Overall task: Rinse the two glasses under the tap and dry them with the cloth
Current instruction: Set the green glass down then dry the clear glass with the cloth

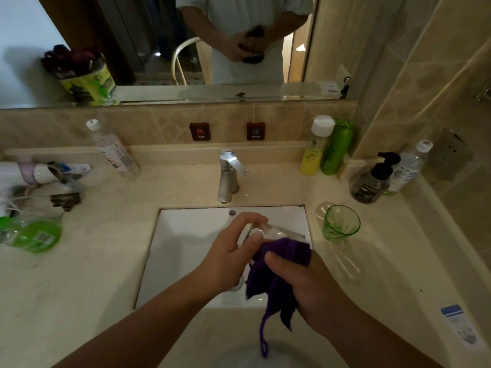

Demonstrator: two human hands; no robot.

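Over the white rectangular sink (pixel 186 235), the right hand (pixel 305 285) clutches the dark purple cloth (pixel 276 272), pressing it against a clear drinking glass (pixel 268 232). The left hand (pixel 233 251) grips that glass, which lies tilted, its long axis running toward the right. Right of the sink, nearer the right hand, stands the green-tinted glass (pixel 340 224). Behind the sink rises the steel tap (pixel 229 173).
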